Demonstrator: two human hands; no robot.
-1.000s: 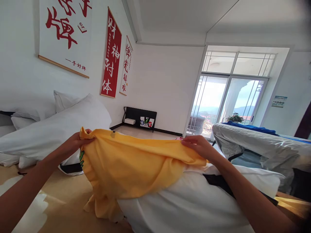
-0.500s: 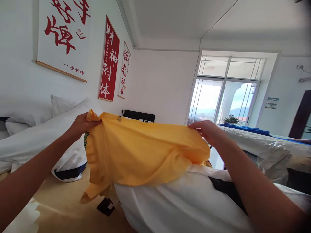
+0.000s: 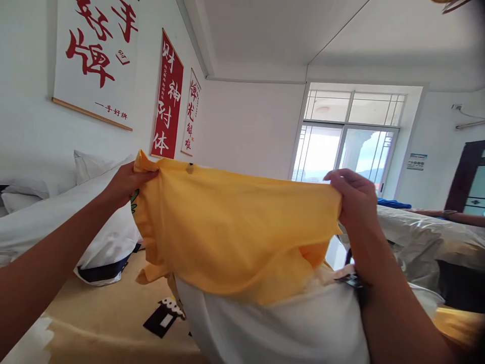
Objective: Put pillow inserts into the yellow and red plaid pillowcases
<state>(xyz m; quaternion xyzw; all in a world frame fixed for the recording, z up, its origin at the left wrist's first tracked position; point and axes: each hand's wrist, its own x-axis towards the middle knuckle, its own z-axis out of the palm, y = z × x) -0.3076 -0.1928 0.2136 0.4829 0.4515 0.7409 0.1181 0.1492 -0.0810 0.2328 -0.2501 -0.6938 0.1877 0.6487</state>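
Observation:
A yellow ruffle-edged cloth (image 3: 242, 227) stretches between my two hands in front of me; it looks like a pillowcase. My left hand (image 3: 131, 182) is closed on its upper left corner, where the frill bunches up. My right hand (image 3: 354, 194) pinches the upper right corner, its fingers curled over the edge. The top edge is pulled taut, while the lower part sags in folds and shows a deeper orange patch at the right. Below and behind the cloth is bulky white fabric (image 3: 276, 328), partly hidden by it.
Under the cloth spreads a tan printed sheet (image 3: 94, 323). White pillows (image 3: 91, 167) and a white bundle with a dark band (image 3: 106, 270) lie at the left. At the right stands a plastic-covered surface (image 3: 417, 232) with blue cloth (image 3: 394, 203); another person's arm (image 3: 462, 217) reaches over it.
My right hand has moved right and up and now grips the cloth's corner. The cloth is raised and spread wider. Another person's arm has come into view at the right.

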